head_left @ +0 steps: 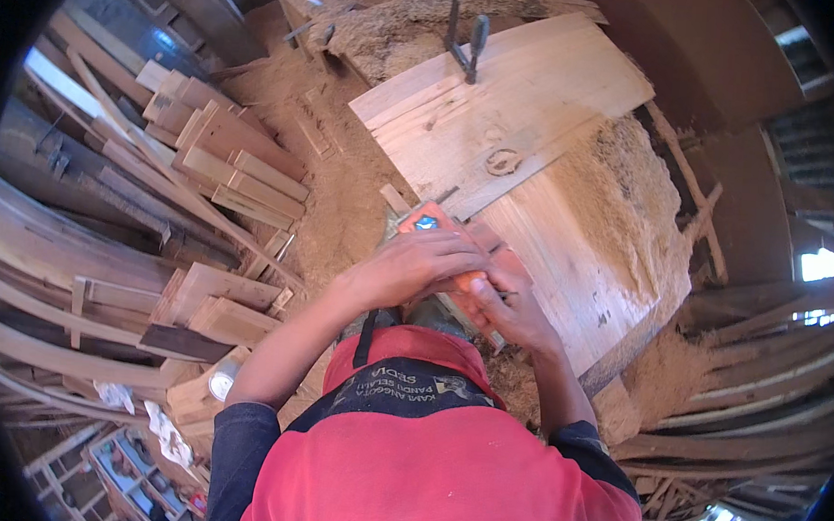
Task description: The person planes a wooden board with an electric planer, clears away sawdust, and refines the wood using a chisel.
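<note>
Close in front of my body, both hands are on an orange-red object [423, 216] with a blue and white mark at one end. Its kind cannot be made out because my fingers cover most of it. My left hand [431, 261] lies across its top with the fingers bent over it. My right hand [514, 309] is closed around its near right part, thumb toward the left hand. Just beyond my hands, a wide pale board [504, 94] lies on the workbench, with a ring-shaped curl [504, 161] on it.
A dark clamp [469, 58] stands on the board's far edge. Sawdust heaps [627, 187] cover the bench's right side. Stacked planks [224, 144] fill the left, and long curved boards [761, 415] lie at the right. A box with compartments [132, 477] sits lower left.
</note>
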`<state>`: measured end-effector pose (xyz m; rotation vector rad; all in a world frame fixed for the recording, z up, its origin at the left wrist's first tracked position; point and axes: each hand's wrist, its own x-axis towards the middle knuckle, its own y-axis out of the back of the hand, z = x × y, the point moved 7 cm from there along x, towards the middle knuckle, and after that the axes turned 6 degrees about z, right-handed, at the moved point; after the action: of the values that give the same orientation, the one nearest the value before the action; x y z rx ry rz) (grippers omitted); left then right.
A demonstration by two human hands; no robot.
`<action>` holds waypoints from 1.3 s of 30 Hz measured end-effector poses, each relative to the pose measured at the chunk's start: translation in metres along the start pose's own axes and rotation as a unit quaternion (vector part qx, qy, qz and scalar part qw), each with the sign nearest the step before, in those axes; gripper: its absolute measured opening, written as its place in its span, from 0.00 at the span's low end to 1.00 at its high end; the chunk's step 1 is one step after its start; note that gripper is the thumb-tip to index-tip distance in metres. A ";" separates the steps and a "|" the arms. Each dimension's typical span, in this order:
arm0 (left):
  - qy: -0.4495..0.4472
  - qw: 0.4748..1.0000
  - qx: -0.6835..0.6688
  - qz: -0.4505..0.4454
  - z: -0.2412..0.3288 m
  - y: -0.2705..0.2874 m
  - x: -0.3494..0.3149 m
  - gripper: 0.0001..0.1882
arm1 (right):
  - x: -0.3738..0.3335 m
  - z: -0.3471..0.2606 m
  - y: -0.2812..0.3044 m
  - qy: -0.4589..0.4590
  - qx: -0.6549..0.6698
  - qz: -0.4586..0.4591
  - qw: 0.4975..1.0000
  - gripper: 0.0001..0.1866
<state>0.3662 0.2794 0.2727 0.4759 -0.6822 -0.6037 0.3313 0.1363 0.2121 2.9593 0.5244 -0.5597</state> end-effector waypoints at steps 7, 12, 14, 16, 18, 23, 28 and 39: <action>0.118 0.990 0.063 0.038 -0.055 -0.015 -0.041 0.30 | 0.046 0.054 0.010 0.088 -0.316 0.049 0.943 0.25; 0.272 0.933 -0.001 0.235 -0.105 -0.031 -0.089 0.36 | 0.054 0.060 0.023 0.116 -0.208 0.110 0.965 0.22; 0.455 0.842 0.016 0.289 -0.158 -0.059 -0.146 0.40 | 0.056 0.077 0.028 0.052 -0.209 0.094 0.972 0.24; 0.523 0.801 0.035 0.288 -0.183 -0.077 -0.154 0.40 | 0.064 0.092 0.039 0.139 -0.256 0.139 0.946 0.16; 0.554 0.782 0.105 0.266 -0.208 -0.092 -0.156 0.46 | 0.073 0.108 0.044 0.114 -0.244 0.132 0.954 0.16; 0.585 0.757 0.048 0.287 -0.233 -0.119 -0.154 0.46 | 0.072 0.115 0.040 0.066 -0.166 0.128 0.976 0.14; 0.569 0.760 0.052 0.310 -0.256 -0.128 -0.168 0.46 | 0.079 0.097 0.034 0.067 -0.174 0.153 0.970 0.12; 0.516 0.775 0.071 0.359 -0.311 -0.067 -0.162 0.39 | 0.149 0.060 0.003 0.080 -0.196 0.125 0.969 0.28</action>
<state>0.4596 0.4006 -0.0496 0.5523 0.1932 0.4701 0.4429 0.1718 0.1017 2.6421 0.2320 -0.1686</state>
